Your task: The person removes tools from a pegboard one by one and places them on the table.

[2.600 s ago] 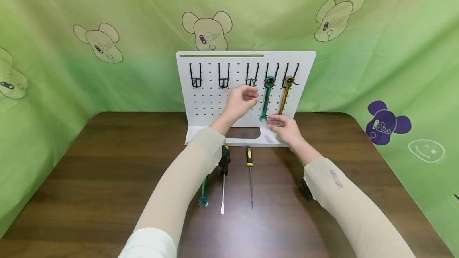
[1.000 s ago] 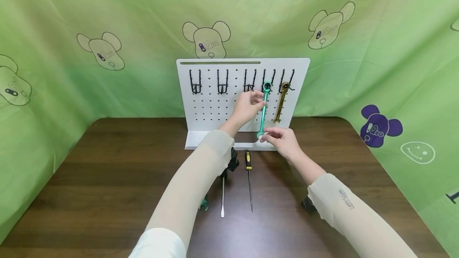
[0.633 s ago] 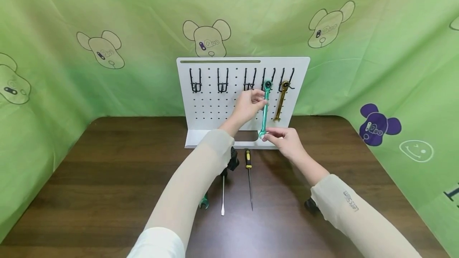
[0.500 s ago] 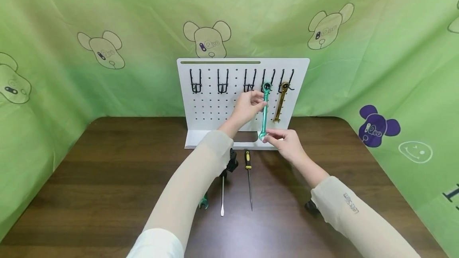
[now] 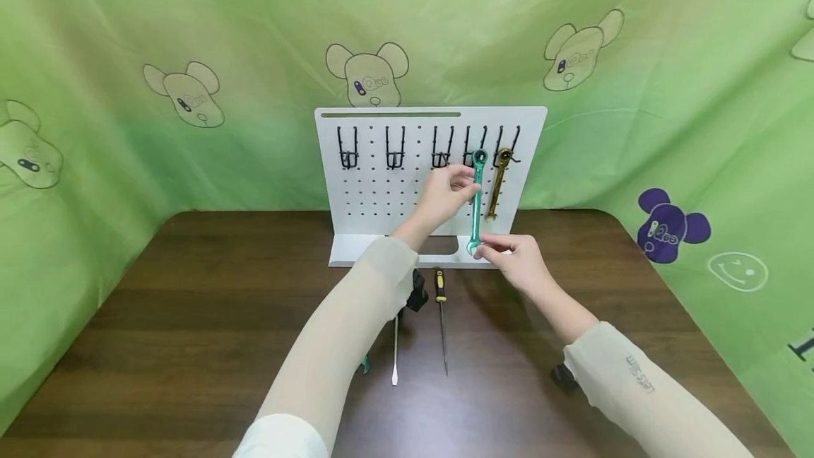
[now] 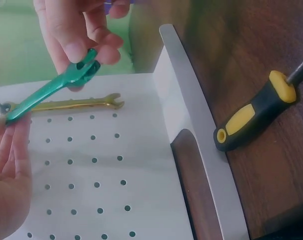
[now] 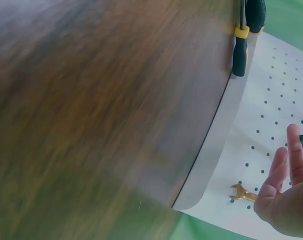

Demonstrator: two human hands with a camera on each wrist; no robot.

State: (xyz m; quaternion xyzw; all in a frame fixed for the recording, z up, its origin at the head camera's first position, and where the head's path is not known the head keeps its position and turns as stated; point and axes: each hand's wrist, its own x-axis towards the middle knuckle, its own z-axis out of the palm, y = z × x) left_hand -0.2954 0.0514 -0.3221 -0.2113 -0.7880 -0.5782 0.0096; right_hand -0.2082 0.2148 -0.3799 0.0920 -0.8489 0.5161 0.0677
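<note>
A green ratchet wrench (image 5: 476, 214) stands nearly upright before the white pegboard (image 5: 375, 193), ring end up. My left hand (image 5: 445, 191) pinches its upper shaft between thumb and fingers. At the lower, open-jawed end, my right hand (image 5: 516, 259) pinches it with thumb and fingertips. The left wrist view shows the wrench (image 6: 46, 92) slanting between both hands. Its ring is in front of the fourth black hook; whether it touches the hook I cannot tell. Just right of it, a gold wrench (image 5: 497, 186) hangs on the rightmost hook.
Black double hooks (image 5: 395, 150) without tools fill the board's left and middle. On the brown table (image 5: 210, 316) lie a yellow-black screwdriver (image 5: 441, 288), a flat-blade screwdriver (image 5: 395, 359) and another green wrench (image 5: 364, 365), the latter two partly hidden by my left arm.
Both hands have taken hold of the green wrench, which earlier hung on its hook beside them. Its lower end has come toward me, and most recently it has shifted slightly right.
</note>
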